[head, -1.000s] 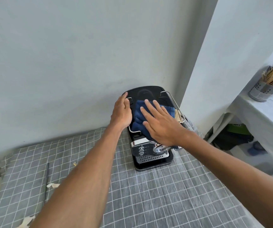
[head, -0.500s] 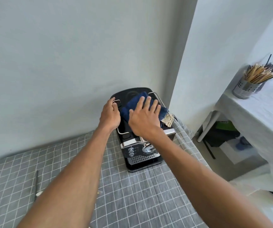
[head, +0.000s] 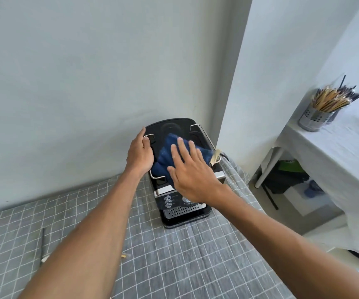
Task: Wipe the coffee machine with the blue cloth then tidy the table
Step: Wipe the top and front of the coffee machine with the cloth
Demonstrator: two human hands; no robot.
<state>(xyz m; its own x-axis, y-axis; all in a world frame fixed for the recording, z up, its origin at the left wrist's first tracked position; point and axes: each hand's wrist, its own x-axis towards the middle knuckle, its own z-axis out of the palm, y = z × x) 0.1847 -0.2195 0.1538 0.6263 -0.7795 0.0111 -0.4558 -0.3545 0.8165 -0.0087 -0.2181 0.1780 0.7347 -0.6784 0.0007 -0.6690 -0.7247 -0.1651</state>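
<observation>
My right hand (head: 192,173) presses the blue cloth (head: 167,157) flat-fingered atop the coffee machine (head: 174,130) at the bench (head: 174,255) corner near the wall, my left hand (head: 140,154) gripping its left edge.

A single head-worn wide-angle camera looks forward and down from above the person's shoulders, along both forearms, which run from the bottom edge up to mid-frame. It faces a corner where a pale wall meets a jutting wall section. The left hand (head: 139,153) and right hand (head: 192,172) lie near the centre, at arm's reach, atop the coffee machine (head: 180,203); beyond the fingertips only wall fills the upper half. Right of the fingers, farther off, the view takes in a side table (head: 334,152). Wide-lens distortion bends the edges. No second view overlaps it.
</observation>
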